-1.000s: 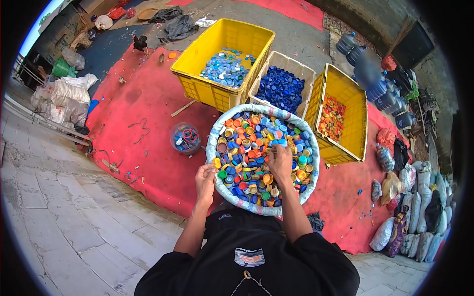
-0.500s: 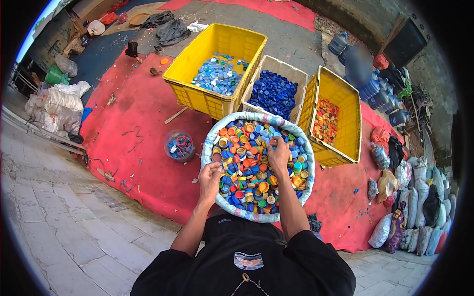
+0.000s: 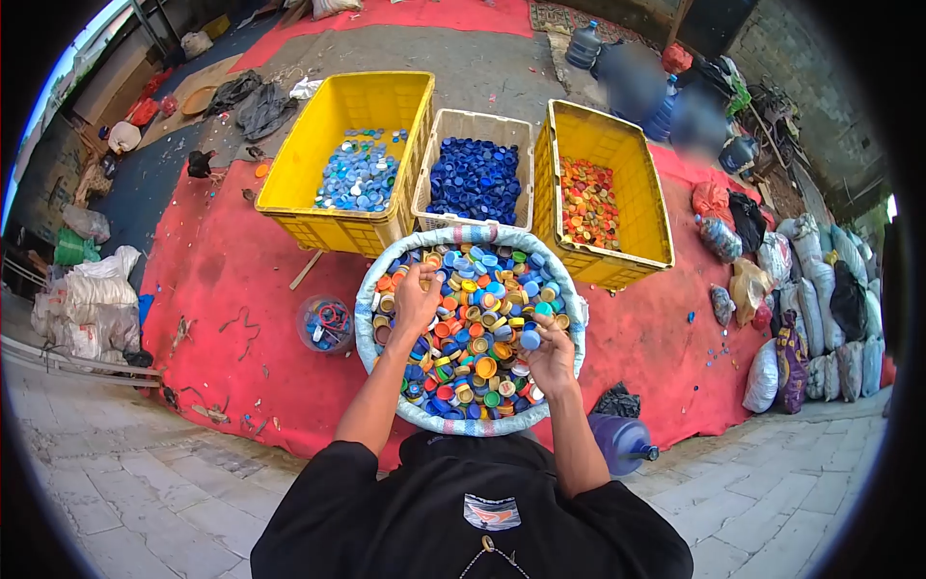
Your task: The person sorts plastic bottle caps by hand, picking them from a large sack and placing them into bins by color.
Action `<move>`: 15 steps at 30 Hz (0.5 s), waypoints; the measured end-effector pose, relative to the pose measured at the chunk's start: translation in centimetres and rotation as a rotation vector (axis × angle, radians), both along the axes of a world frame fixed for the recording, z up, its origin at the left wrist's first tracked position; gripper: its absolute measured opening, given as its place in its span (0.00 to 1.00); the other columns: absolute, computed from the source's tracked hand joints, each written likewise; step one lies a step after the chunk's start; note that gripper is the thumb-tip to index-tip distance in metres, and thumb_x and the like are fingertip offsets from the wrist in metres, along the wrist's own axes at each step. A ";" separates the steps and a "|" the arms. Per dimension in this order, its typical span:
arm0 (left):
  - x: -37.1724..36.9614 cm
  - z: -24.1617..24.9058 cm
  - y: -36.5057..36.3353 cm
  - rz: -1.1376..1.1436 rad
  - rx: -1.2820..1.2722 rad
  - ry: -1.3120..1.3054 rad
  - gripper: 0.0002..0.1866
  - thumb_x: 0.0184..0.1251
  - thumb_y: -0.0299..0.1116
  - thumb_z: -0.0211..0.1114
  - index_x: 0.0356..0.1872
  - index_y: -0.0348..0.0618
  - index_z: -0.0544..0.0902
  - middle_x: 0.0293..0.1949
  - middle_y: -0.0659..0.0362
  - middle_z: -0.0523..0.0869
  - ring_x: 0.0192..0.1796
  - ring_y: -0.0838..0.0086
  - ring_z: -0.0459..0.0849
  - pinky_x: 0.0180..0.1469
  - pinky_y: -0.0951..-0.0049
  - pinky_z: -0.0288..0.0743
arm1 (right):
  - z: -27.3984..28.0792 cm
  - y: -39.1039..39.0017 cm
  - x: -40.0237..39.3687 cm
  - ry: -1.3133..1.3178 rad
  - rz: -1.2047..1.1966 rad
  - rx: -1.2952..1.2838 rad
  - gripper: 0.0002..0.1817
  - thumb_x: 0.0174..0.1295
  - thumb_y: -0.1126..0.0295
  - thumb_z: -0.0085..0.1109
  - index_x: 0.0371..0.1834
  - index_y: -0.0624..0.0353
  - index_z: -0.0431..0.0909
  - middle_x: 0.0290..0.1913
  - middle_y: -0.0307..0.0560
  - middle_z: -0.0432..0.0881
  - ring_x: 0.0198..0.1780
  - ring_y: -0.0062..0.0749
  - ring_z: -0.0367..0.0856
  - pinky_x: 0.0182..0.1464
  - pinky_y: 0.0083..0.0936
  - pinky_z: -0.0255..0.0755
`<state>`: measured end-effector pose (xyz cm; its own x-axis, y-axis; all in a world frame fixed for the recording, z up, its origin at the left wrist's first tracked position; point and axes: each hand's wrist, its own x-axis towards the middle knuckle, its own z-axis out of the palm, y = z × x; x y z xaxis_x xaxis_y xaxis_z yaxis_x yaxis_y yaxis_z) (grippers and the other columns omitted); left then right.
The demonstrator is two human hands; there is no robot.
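A round sack point(image 3: 370, 359) with a rolled pale-blue rim sits right in front of me, heaped with mixed plastic bottle caps point(image 3: 473, 333). My left hand point(image 3: 417, 304) reaches over the caps at the upper left, its fingers curled down among them; whatever it pinches is hidden. On the right side of the heap, my right hand point(image 3: 552, 362) is closed on a light-blue bottle cap point(image 3: 531, 340), held at the fingertips. A teal cap shows close by its fingers.
Beyond the sack stand a yellow crate point(image 3: 333, 230) of light-blue caps, a white crate point(image 3: 473, 220) of dark-blue caps and a yellow crate point(image 3: 617, 261) of orange caps. A clear tub point(image 3: 325, 323) is left, a water jug point(image 3: 617, 444) right, filled sacks point(image 3: 820, 280) far right.
My left hand has moved from the left rim to the upper caps. The right hand has drawn back toward the right rim and shows a light-blue cap. The view has shifted rightward.
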<state>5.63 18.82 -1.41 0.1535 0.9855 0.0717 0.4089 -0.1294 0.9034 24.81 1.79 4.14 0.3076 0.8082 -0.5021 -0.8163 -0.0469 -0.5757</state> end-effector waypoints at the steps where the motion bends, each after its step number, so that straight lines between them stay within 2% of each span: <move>1: 0.7 -0.5 0.8 -0.030 0.080 0.109 0.15 0.60 0.35 0.68 0.46 0.39 0.81 0.39 0.53 0.87 0.41 0.60 0.81 0.46 0.60 0.73 | -1.0 -0.8 0.3 0.039 0.029 -0.011 0.17 0.62 0.69 0.49 0.54 0.58 0.69 0.35 0.43 0.76 0.39 0.36 0.80 0.41 0.35 0.74; 3: 1.9 -0.9 2.0 -0.114 0.167 0.285 0.18 0.58 0.35 0.70 0.48 0.41 0.82 0.41 0.54 0.87 0.47 0.59 0.79 0.54 0.59 0.69 | -2.1 -2.5 0.3 0.227 0.017 -0.028 0.15 0.62 0.66 0.51 0.51 0.58 0.70 0.27 0.38 0.71 0.33 0.32 0.75 0.34 0.28 0.71; 5: 2.8 -2.0 3.1 -0.184 0.190 0.336 0.19 0.57 0.37 0.70 0.50 0.44 0.83 0.44 0.57 0.87 0.50 0.59 0.77 0.54 0.59 0.70 | -2.4 -3.8 -0.2 0.308 -0.001 -0.076 0.10 0.63 0.66 0.52 0.44 0.57 0.72 0.22 0.35 0.68 0.27 0.25 0.69 0.27 0.20 0.64; 8: 3.9 -2.3 3.8 -0.201 0.195 0.417 0.20 0.56 0.38 0.71 0.51 0.48 0.83 0.44 0.63 0.88 0.52 0.62 0.76 0.57 0.58 0.66 | -2.4 -5.5 -0.7 0.276 0.088 -0.067 0.10 0.63 0.64 0.55 0.42 0.56 0.73 0.21 0.33 0.63 0.24 0.21 0.65 0.27 0.20 0.61; 11: 4.5 -2.6 3.9 -0.202 0.165 0.482 0.21 0.56 0.39 0.71 0.52 0.50 0.84 0.41 0.66 0.89 0.54 0.64 0.76 0.59 0.57 0.62 | -2.1 -5.9 -1.3 0.253 0.071 -0.075 0.11 0.62 0.63 0.57 0.43 0.56 0.73 0.21 0.33 0.61 0.24 0.21 0.64 0.26 0.19 0.60; 15: 4.7 -2.8 4.1 -0.232 0.186 0.482 0.19 0.58 0.40 0.70 0.51 0.51 0.84 0.38 0.67 0.89 0.53 0.63 0.77 0.60 0.56 0.60 | -2.2 -5.7 -1.5 0.216 0.072 -0.063 0.12 0.63 0.64 0.57 0.45 0.56 0.73 0.22 0.33 0.64 0.23 0.21 0.65 0.25 0.18 0.59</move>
<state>10.37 22.91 -4.21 0.4230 0.8996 0.1088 0.7116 -0.4041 0.5747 23.30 -3.90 1.92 0.1299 0.7893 -0.6001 -0.9135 -0.1401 -0.3820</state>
